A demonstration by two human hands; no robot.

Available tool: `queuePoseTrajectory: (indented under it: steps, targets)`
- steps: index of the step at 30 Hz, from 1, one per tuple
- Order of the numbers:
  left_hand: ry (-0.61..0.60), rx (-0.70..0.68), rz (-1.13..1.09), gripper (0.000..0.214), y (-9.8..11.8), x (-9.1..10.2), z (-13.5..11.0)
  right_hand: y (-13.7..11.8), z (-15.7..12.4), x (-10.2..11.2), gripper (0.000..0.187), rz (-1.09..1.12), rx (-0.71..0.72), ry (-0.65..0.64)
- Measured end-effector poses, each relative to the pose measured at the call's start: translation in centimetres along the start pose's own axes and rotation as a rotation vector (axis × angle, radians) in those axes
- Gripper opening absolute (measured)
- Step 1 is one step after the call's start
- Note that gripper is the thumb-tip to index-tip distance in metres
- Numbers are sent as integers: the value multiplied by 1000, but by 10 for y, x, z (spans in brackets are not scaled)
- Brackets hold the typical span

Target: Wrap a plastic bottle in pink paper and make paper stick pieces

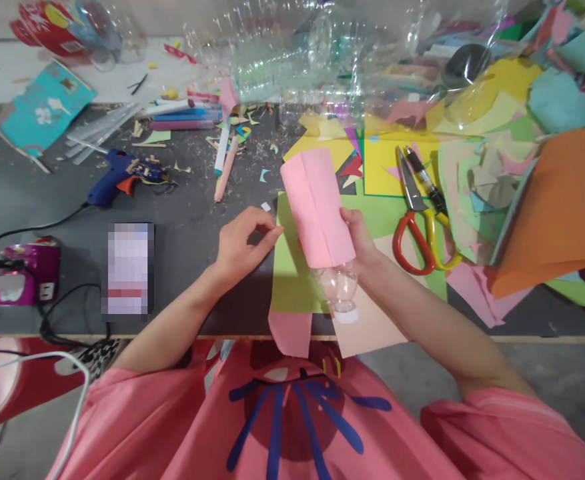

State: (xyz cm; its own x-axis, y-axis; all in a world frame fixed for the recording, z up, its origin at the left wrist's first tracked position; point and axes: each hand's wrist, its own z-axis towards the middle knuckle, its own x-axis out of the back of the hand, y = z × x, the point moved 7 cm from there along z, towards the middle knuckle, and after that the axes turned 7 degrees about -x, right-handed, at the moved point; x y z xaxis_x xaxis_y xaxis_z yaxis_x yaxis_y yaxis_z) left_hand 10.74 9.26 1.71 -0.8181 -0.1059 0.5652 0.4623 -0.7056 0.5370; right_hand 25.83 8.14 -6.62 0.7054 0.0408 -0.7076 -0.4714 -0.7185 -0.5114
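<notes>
The right hand [359, 237] has its fingers wrapped round a clear bottle [339, 290] sleeved in pink paper [317, 207], tilted with its cap toward the body, above a green sheet [292, 283] by the front edge of the bench [192, 220]; the left hand [242, 247] has its fingers drawn together at that sheet's left edge, and whether they pinch it I cannot tell. Bare bench lies open leftward as far as a phone [128, 270]; scissors [417, 227] lie just right of the bottle hand.

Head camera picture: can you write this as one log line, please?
right hand: holds pink-wrapped bottle, cap toward person | left hand: fingers at green sheet edge | nearby: scissors, glue gun
</notes>
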Motion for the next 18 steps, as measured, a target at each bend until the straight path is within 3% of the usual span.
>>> queuePoseTrajectory:
  steps: [4, 6, 8, 10, 12, 15, 17, 18]
  targets:
    - [-86, -51, 22, 22, 3, -5, -2, -5, 1, 3, 53, -85, 62, 100]
    - [-177, -23, 61, 31, 2, -9, -1, -15, -1, 6, 52, -182, 172, 204]
    - [-305, 88, 112, 37, -6, -10, 2, -32, -7, 10, 53, -326, 339, 323]
    - [-371, 256, 160, 35, -21, 2, 7, -48, -12, 14, 54, -481, 507, 411]
    - [-243, 401, 204, 28, -39, 38, 18, -59, -16, 17, 52, -598, 638, 454]
    - [129, 489, 289, 13, -68, 114, 30, -67, -18, 22, 45, -697, 744, 484]
    - [142, 579, 514, 11, -96, 152, 28, -68, -18, 26, 42, -727, 781, 499]
    - [14, 666, 625, 15, -115, 160, 24, -68, -17, 27, 40, -736, 797, 504]
